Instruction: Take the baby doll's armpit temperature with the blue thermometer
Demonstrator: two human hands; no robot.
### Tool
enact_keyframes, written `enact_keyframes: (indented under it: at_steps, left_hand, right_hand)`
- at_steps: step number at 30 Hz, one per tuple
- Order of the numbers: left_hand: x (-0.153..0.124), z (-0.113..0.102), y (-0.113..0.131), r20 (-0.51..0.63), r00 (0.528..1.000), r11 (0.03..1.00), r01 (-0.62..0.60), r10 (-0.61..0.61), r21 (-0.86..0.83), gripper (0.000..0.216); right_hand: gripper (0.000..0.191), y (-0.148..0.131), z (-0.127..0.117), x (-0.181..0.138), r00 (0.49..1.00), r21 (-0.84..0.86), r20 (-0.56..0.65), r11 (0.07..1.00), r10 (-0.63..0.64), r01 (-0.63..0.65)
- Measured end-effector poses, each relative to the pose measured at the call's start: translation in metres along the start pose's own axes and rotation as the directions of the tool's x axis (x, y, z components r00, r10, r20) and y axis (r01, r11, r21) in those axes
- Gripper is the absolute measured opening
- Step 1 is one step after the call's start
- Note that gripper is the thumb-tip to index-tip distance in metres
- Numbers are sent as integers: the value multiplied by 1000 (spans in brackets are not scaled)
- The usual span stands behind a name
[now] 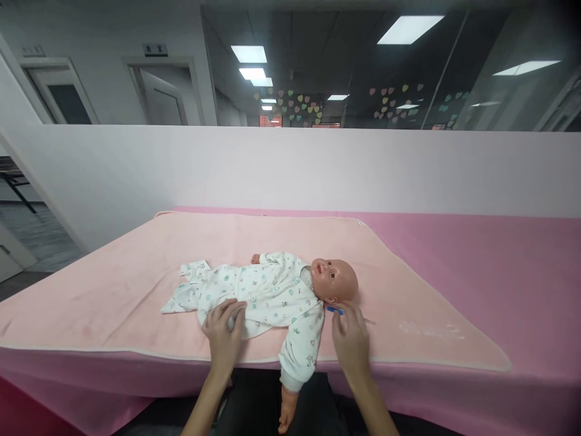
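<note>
A baby doll (333, 280) lies on its back on the peach blanket (122, 266), head to the right, wearing a white printed top (272, 301) and matching trousers (222, 280). My left hand (223, 333) is closed at the near side of the doll's waist, its curled fingers on the white cloth. Beside the doll's head and neck, my right hand (353, 339) is closed around a thin stick with a blue end (334, 310). Its middle is hidden by the fingers, and what kind of stick it is I cannot make out. The doll's near arm (287, 407) hangs over the table edge.
Under the blanket, a pink cover (512, 272) spreads over the table and drops down its front. A low white wall (290, 169) stands behind it, topped by glass (363, 66) with heart stickers. My dark-clothed legs (258, 399) are below the edge.
</note>
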State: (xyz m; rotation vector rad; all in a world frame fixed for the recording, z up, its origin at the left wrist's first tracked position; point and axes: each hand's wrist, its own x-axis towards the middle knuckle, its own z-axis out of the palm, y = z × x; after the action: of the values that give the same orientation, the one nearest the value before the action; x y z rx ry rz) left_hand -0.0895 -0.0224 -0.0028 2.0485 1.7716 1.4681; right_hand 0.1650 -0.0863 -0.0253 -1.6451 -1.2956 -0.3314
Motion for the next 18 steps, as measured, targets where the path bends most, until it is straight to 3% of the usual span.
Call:
enact_keyframes:
  at_steps: [3, 5, 10, 15, 18]
  left_hand:
    - [-14, -4, -1, -26, 999, 999, 37, -38, -32, 20]
    - [-28, -9, 2, -53, 995, 992, 80, -85, -100, 22]
    - [-77, -25, 25, -218, 958, 978, 159, -186, -134, 31]
    - [-126, -35, 71, -190, 976, 928, 27, -105, -372, 29]
    - [-143, -45, 105, -228, 972, 837, -80, -55, -541, 21]
  right_hand:
    - [33, 38, -8, -6, 993, -372, 108, 928, 41, 2]
    - [37, 53, -9, -12, 981, -492, 184, 870, 61, 38]
    - [43, 60, -7, -16, 967, -518, 238, 854, 90, 48]
    - [53, 58, -6, -12, 970, -525, 114, 842, 214, -124]
    - [47, 56, -8, -10, 955, -532, 140, 834, 261, -150]
